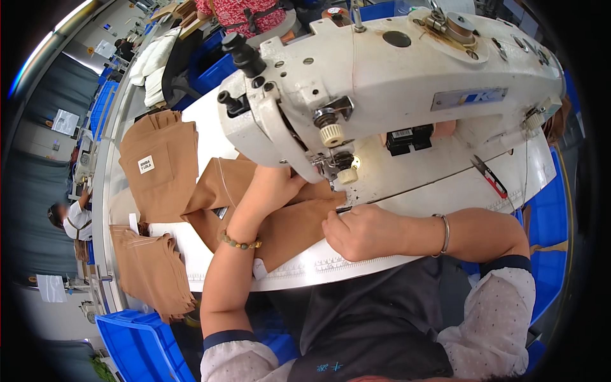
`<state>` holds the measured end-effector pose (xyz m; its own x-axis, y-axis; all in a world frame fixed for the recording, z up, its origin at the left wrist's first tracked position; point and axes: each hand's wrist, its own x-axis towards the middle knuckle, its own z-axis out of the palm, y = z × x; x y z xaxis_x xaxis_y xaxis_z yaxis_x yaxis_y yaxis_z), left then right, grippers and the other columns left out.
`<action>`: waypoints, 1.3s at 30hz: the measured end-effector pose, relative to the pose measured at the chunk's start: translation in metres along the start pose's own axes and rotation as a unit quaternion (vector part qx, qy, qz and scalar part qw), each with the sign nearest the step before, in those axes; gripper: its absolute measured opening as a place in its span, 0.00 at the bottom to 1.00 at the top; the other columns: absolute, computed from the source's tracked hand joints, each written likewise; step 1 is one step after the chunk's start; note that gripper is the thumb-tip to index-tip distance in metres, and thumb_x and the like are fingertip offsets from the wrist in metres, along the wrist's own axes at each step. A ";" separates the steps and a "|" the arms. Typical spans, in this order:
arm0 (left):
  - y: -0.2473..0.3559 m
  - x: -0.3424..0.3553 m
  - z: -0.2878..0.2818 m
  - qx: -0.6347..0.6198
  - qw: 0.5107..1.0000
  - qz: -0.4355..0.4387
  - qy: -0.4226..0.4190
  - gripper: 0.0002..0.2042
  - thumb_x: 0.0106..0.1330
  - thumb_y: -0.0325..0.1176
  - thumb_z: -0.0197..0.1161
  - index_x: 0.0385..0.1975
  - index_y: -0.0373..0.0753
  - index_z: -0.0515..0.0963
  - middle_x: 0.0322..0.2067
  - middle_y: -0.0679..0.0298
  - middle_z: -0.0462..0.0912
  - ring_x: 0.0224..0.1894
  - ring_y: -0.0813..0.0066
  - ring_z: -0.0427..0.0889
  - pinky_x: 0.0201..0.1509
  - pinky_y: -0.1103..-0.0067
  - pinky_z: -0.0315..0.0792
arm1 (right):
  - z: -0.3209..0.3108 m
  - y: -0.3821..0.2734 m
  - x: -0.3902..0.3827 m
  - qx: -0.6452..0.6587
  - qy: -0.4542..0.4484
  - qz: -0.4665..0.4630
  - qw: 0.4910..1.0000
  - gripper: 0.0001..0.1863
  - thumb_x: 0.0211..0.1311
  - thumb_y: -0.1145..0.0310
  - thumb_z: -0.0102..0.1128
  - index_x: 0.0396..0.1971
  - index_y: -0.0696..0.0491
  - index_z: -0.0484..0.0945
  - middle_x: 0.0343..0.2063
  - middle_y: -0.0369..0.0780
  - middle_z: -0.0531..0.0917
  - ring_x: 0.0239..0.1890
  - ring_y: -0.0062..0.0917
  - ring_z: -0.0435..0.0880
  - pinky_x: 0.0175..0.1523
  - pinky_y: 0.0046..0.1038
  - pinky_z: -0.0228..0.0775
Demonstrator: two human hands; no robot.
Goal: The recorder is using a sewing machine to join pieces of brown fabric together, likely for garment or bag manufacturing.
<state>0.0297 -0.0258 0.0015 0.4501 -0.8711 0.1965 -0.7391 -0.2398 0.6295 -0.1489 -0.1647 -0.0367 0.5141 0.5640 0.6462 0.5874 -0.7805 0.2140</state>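
A brown cloth piece (286, 232) lies folded under the head of a white sewing machine (382, 83), its far edge by the needle area (334, 167). My left hand (275, 188) is on this cloth just left of the needle, fingers bent and drawn together on the fabric; the machine head hides some of the fingertips. At the cloth's right edge, my right hand (361, 233) is closed, with curled fingers pinching the edge near the table front. A small dark and white patch (221, 212) shows in a fold of the cloth.
On the left lie a brown panel with pocket and white label (184, 149) and a stack of brown pieces (149, 267). Red-handled thread snips (490, 178) rest right of the machine bed. Blue bins (143, 347) stand below the table. A person in red (251, 16) sits beyond.
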 end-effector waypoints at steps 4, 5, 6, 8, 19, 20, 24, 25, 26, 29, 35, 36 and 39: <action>0.008 -0.001 -0.004 0.065 0.997 -0.030 0.002 0.12 0.60 0.33 0.74 0.40 0.35 0.84 0.32 0.58 0.85 0.31 0.64 0.81 0.37 0.71 0.76 | 0.002 0.000 -0.002 0.020 -0.010 0.018 1.000 0.11 0.40 0.70 0.61 0.22 0.64 0.80 0.22 0.48 0.82 0.18 0.24 0.80 0.20 0.24 0.72; 0.010 0.000 -0.005 0.055 0.998 -0.036 -0.013 0.12 0.59 0.28 0.72 0.42 0.33 0.83 0.37 0.52 0.85 0.38 0.55 0.85 0.42 0.67 0.77 | 0.003 0.000 -0.002 0.021 -0.008 0.018 1.000 0.11 0.40 0.70 0.61 0.22 0.64 0.80 0.22 0.48 0.82 0.17 0.24 0.80 0.20 0.24 0.72; 0.012 0.001 -0.006 0.054 0.998 -0.035 -0.014 0.12 0.59 0.28 0.72 0.42 0.33 0.83 0.37 0.52 0.85 0.38 0.55 0.85 0.42 0.67 0.77 | 0.003 0.000 -0.002 0.021 -0.009 0.019 1.000 0.11 0.40 0.70 0.61 0.22 0.64 0.80 0.22 0.48 0.82 0.17 0.24 0.80 0.20 0.24 0.72; 0.016 0.001 -0.008 0.043 0.999 -0.011 -0.015 0.12 0.59 0.29 0.72 0.42 0.33 0.83 0.36 0.53 0.85 0.37 0.55 0.84 0.41 0.66 0.77 | 0.002 0.000 -0.001 0.022 0.001 0.020 1.000 0.10 0.40 0.70 0.61 0.21 0.63 0.79 0.20 0.46 0.81 0.17 0.24 0.79 0.20 0.24 0.72; -0.019 0.013 0.005 0.109 0.993 0.037 -0.008 0.13 0.68 0.38 0.65 0.43 0.35 0.82 0.38 0.57 0.86 0.41 0.59 0.83 0.48 0.68 0.75 | 0.009 0.011 -0.002 -0.028 -0.006 0.039 0.999 0.07 0.39 0.70 0.61 0.16 0.58 0.75 0.16 0.39 0.73 0.15 0.21 0.74 0.18 0.23 0.67; -0.021 0.015 0.006 0.097 0.994 0.056 -0.008 0.12 0.68 0.37 0.63 0.45 0.36 0.81 0.39 0.57 0.86 0.42 0.59 0.83 0.48 0.69 0.75 | 0.009 0.013 -0.003 -0.028 -0.015 0.045 0.998 0.07 0.40 0.70 0.61 0.16 0.57 0.75 0.16 0.38 0.72 0.14 0.20 0.73 0.18 0.23 0.65; -0.026 0.019 0.007 0.098 0.995 0.020 -0.020 0.14 0.55 0.32 0.73 0.40 0.34 0.82 0.38 0.54 0.84 0.40 0.59 0.82 0.45 0.67 0.76 | 0.011 0.015 -0.003 -0.034 0.006 0.038 0.999 0.06 0.40 0.70 0.62 0.15 0.55 0.74 0.15 0.36 0.70 0.14 0.19 0.70 0.18 0.22 0.63; -0.027 0.020 0.007 0.087 0.996 0.021 -0.013 0.15 0.55 0.32 0.74 0.40 0.34 0.82 0.37 0.55 0.84 0.40 0.60 0.82 0.45 0.67 0.76 | 0.011 0.015 -0.003 -0.024 -0.001 0.042 0.999 0.07 0.40 0.70 0.62 0.15 0.54 0.73 0.15 0.35 0.69 0.13 0.19 0.69 0.18 0.23 0.63; -0.026 0.019 0.007 0.075 0.997 0.021 -0.006 0.15 0.55 0.32 0.74 0.40 0.34 0.82 0.37 0.55 0.84 0.40 0.60 0.82 0.45 0.67 0.76 | 0.011 0.014 -0.003 -0.014 -0.007 0.047 0.999 0.07 0.41 0.70 0.62 0.14 0.53 0.73 0.15 0.35 0.68 0.13 0.19 0.69 0.18 0.23 0.63; -0.018 0.018 0.003 0.047 0.998 0.049 0.019 0.15 0.55 0.32 0.75 0.41 0.35 0.82 0.37 0.56 0.85 0.40 0.61 0.82 0.44 0.69 0.77 | 0.010 0.014 -0.001 -0.025 -0.009 0.049 0.998 0.06 0.41 0.70 0.62 0.15 0.53 0.73 0.15 0.35 0.67 0.13 0.19 0.69 0.18 0.23 0.63; 0.010 -0.009 -0.004 0.157 0.986 -0.044 0.046 0.16 0.56 0.31 0.72 0.44 0.37 0.81 0.41 0.56 0.83 0.49 0.58 0.80 0.61 0.54 0.66 | 0.011 0.013 -0.003 -0.015 -0.021 0.063 0.998 0.05 0.42 0.71 0.62 0.17 0.53 0.74 0.16 0.36 0.69 0.15 0.20 0.73 0.17 0.24 0.64; 0.025 -0.019 -0.004 0.207 0.976 -0.038 0.058 0.18 0.56 0.31 0.71 0.47 0.38 0.80 0.44 0.57 0.82 0.52 0.57 0.79 0.64 0.50 0.61 | 0.010 0.015 -0.005 -0.015 -0.022 0.066 0.997 0.05 0.42 0.71 0.62 0.17 0.53 0.74 0.16 0.36 0.69 0.15 0.20 0.73 0.17 0.24 0.64; 0.079 -0.061 0.007 0.247 0.965 -0.029 0.080 0.20 0.54 0.32 0.72 0.49 0.40 0.80 0.49 0.60 0.81 0.54 0.58 0.77 0.66 0.49 0.57 | 0.011 0.023 -0.005 0.022 -0.014 0.093 0.995 0.04 0.45 0.70 0.62 0.19 0.52 0.76 0.18 0.36 0.72 0.17 0.22 0.77 0.18 0.26 0.68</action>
<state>-0.0601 0.0051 0.0338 0.5408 -0.7818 0.3104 -0.8410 -0.4959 0.2164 -0.1313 -0.1821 -0.0427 0.6333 0.4178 0.6515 0.5062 -0.8603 0.0597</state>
